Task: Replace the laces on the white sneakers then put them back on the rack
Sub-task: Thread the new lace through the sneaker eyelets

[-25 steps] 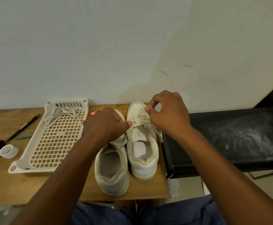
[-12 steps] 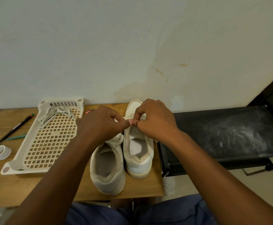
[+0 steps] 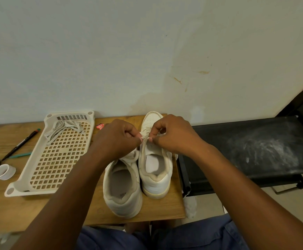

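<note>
Hands (image 3: 143, 138) closer; wooden table (image 3: 11, 210), stained wall (image 3: 111, 60).

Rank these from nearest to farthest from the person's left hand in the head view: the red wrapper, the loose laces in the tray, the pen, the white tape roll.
From the left hand:
1. Red wrapper, just left of the hand on the table.
2. Loose laces, at the tray's far end.
3. Pen, left of the tray.
4. White tape roll, near the table's left edge.

Rack (image 3: 38, 177) left of two sneakers (image 3: 123, 186) — bench (image 3: 255, 150) right.
</note>
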`<state>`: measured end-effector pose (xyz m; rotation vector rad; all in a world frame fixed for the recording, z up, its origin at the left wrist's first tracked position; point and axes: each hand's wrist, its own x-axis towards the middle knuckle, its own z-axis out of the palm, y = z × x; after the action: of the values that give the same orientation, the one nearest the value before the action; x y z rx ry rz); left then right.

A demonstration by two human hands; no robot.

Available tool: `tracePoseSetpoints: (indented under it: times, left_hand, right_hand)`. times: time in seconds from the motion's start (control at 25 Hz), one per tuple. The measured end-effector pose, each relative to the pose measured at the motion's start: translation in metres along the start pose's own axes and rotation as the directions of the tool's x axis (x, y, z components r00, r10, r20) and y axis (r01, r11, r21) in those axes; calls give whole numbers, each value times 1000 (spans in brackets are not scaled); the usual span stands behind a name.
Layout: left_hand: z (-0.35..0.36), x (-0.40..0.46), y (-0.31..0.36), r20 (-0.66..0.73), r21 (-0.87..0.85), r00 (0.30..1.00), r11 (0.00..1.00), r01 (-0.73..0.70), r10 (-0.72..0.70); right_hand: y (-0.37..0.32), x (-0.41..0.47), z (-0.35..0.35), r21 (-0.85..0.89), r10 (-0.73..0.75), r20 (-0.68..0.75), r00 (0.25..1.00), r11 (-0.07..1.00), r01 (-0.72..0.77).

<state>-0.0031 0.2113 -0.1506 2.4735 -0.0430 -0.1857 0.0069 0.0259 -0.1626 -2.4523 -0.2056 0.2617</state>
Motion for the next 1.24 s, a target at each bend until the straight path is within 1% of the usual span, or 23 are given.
tracePoseSetpoints:
  times: [0.08, 0.2, 0.32, 0.44, 0.64, 0.72, 0.76, 0.84, 0.92, 1.04, 1.12, 1.24]
  left_hand:
    - [2, -1, 1, -64, 19, 998, 1000, -25, 26]
    - [4, -1, 5, -104, 0, 994, 1000, -30, 30]
    - [4, 1, 4, -97, -72, 994, 995, -66, 59]
    - [4, 1, 3, -55, -156, 995, 984, -92, 84]
    - [7, 2, 3, -50, -232, 998, 971, -54, 43]
    - [7, 3, 4, -78, -257, 997, 966, -32, 12]
    - [6, 3, 4, -111, -252, 994, 967, -25, -3]
    - [5, 3, 3, -188, -189, 982, 982, -13, -23]
    - [3, 3, 2, -210, -107, 978, 994, -15, -7]
    - [4, 0, 2, -103, -14, 994, 999, -35, 33]
    - [5, 0, 2, -55, 9, 998, 1000, -27, 27]
    - [4, 4, -2, -39, 3, 999, 1000, -1, 1]
  right_hand:
    - [0, 0, 1, -19, -12, 11, 1000, 1000, 12]
    - [1, 0, 2, -33, -16, 18, 1000, 999, 17]
    - [1, 1, 2, -41, -23, 18, 1000, 999, 24]
    - [2, 2, 4, -72, -23, 20, 1000, 997, 25]
    - [2, 1, 4, -64, -35, 2, 999, 997, 35]
    - [1, 0, 3, -63, -37, -3, 999, 997, 37]
    - [1, 0, 3, -62, -37, -5, 999, 997, 36]
    - [2, 0, 3, -64, -34, -9, 999, 997, 34]
    - [2, 1, 3, -68, -34, -20, 999, 997, 32]
    - [1, 1, 2, -53, -33, -25, 999, 998, 32]
    - [2, 2, 2, -14, -15, -43, 999, 1000, 15]
    - [3, 4, 1, 86, 65, -177, 982, 995, -50]
